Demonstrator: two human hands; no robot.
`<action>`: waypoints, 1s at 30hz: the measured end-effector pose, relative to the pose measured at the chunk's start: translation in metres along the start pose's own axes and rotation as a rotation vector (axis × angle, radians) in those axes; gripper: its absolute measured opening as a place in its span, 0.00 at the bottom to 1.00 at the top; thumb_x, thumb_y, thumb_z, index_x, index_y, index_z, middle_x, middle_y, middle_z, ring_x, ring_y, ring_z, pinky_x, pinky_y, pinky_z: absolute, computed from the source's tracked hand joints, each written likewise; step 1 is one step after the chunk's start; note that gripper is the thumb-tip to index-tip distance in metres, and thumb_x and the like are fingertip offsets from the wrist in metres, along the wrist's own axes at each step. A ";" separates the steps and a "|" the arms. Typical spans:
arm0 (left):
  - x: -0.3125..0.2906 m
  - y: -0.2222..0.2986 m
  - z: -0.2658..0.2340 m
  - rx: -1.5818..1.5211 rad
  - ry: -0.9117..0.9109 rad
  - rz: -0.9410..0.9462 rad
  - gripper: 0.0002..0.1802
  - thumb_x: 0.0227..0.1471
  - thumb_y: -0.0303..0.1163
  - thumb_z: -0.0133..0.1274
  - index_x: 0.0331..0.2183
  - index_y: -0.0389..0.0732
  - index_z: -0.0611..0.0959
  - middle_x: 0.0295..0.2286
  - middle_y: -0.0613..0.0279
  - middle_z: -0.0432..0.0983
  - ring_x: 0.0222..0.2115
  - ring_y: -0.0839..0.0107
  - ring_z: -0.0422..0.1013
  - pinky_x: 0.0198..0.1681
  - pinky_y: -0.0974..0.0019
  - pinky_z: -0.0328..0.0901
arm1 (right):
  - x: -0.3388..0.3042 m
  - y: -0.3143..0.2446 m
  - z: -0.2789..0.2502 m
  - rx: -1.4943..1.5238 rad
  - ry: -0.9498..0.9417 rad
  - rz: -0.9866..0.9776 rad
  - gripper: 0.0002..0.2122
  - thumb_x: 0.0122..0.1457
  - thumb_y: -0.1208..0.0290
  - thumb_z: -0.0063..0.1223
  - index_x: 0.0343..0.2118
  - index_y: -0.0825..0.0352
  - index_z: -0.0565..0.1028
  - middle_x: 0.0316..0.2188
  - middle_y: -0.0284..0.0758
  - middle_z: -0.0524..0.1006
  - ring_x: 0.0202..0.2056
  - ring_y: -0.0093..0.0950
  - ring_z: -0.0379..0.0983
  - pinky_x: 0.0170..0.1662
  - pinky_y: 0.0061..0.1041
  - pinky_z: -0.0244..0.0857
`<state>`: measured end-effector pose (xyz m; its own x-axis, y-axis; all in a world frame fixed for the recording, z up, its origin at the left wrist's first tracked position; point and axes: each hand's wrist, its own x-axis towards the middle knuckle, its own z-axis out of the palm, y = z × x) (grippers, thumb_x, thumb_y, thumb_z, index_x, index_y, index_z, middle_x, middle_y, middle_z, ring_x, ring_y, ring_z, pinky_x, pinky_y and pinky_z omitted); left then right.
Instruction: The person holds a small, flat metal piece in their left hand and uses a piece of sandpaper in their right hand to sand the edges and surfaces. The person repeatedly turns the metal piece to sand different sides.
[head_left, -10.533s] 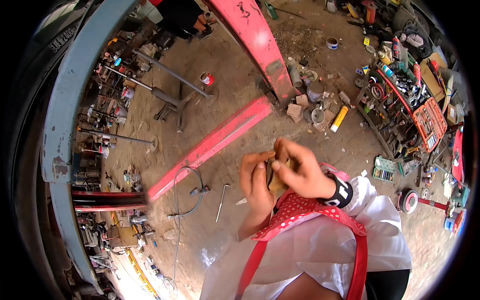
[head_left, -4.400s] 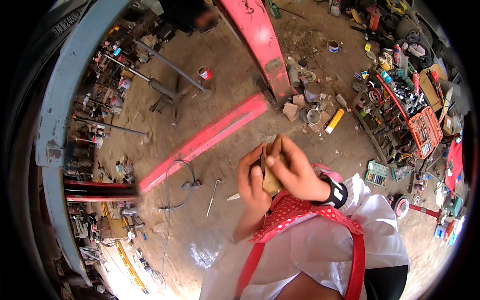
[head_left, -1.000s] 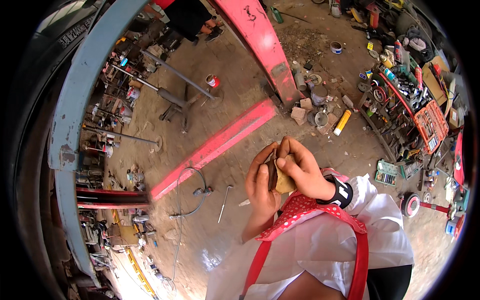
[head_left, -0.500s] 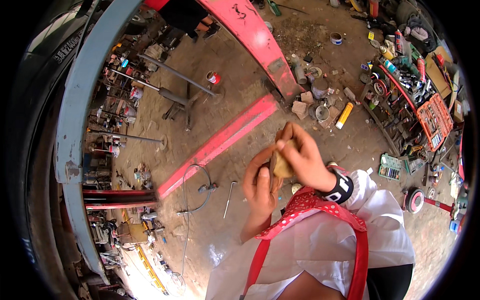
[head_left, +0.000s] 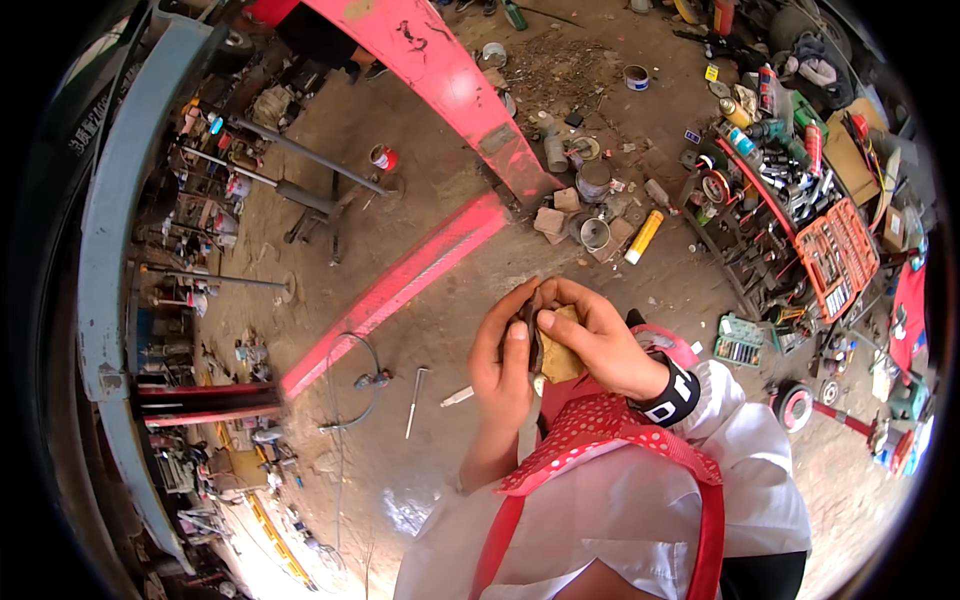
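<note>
In front of my chest both hands are closed together. My left hand (head_left: 505, 345) grips a small dark brown piece (head_left: 535, 345) with its thumb along the near side; much of that piece is hidden by fingers. My right hand (head_left: 600, 345) pinches a tan, folded sheet-like piece (head_left: 560, 360), which looks like sandpaper, and presses it against the dark piece. A black wristband with white marks (head_left: 672, 395) sits on my right wrist. Under my hands hangs a red apron with white dots (head_left: 580, 435).
A red steel beam (head_left: 400, 290) crosses the floor ahead, joined to a red post (head_left: 460, 90). On the floor lie a metal rod tool (head_left: 416, 400), a looped cable (head_left: 375, 400), bricks (head_left: 550, 222) and a yellow tube (head_left: 644, 237). An orange socket set (head_left: 838, 258) stands at right.
The view has shifted, so the surroundings sit further left. My hands have turned slightly and stay together, with the right thumb still on the tan piece.
</note>
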<state>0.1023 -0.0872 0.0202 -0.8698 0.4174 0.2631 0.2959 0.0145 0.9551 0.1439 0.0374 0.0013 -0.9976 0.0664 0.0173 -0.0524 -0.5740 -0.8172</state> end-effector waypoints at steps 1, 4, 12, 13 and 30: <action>0.000 -0.002 0.004 0.033 -0.017 0.004 0.19 0.58 0.29 0.39 0.47 0.29 0.73 0.44 0.53 0.72 0.45 0.69 0.68 0.51 0.67 0.60 | -0.001 -0.001 -0.006 -0.011 0.000 0.014 0.08 0.61 0.70 0.45 0.39 0.70 0.68 0.33 0.28 0.68 0.37 0.15 0.63 0.40 0.17 0.60; 0.001 0.000 0.018 0.008 -0.062 -0.105 0.20 0.60 0.32 0.38 0.49 0.30 0.72 0.44 0.55 0.72 0.43 0.70 0.68 0.48 0.69 0.61 | -0.005 -0.004 -0.026 0.047 -0.002 0.077 0.09 0.62 0.70 0.45 0.40 0.70 0.68 0.34 0.28 0.69 0.36 0.15 0.65 0.39 0.17 0.61; 0.004 -0.013 0.044 -0.095 -0.034 -0.311 0.33 0.62 0.51 0.28 0.49 0.31 0.73 0.28 0.66 0.66 0.28 0.77 0.63 0.35 0.76 0.58 | -0.006 0.000 -0.058 0.393 -0.010 0.231 0.12 0.63 0.69 0.44 0.45 0.71 0.68 0.38 0.30 0.71 0.39 0.16 0.66 0.43 0.18 0.61; 0.005 -0.018 0.051 -0.071 -0.030 -0.282 0.35 0.61 0.53 0.26 0.48 0.31 0.73 0.28 0.65 0.65 0.28 0.75 0.63 0.36 0.75 0.58 | -0.008 -0.001 -0.064 0.391 -0.013 0.222 0.12 0.63 0.69 0.43 0.45 0.71 0.68 0.38 0.31 0.71 0.40 0.17 0.66 0.44 0.18 0.61; 0.049 -0.039 0.133 -0.038 0.006 0.083 0.39 0.57 0.59 0.24 0.38 0.32 0.75 0.36 0.60 0.66 0.36 0.70 0.63 0.42 0.68 0.55 | -0.018 -0.031 -0.097 0.495 0.152 0.089 0.14 0.63 0.63 0.44 0.43 0.70 0.68 0.35 0.28 0.69 0.38 0.16 0.63 0.40 0.17 0.59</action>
<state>0.1008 0.0533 -0.0227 -0.8453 0.4100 0.3427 0.3522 -0.0550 0.9343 0.1676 0.1328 -0.0298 -0.9835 0.0967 -0.1532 -0.0194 -0.8971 -0.4415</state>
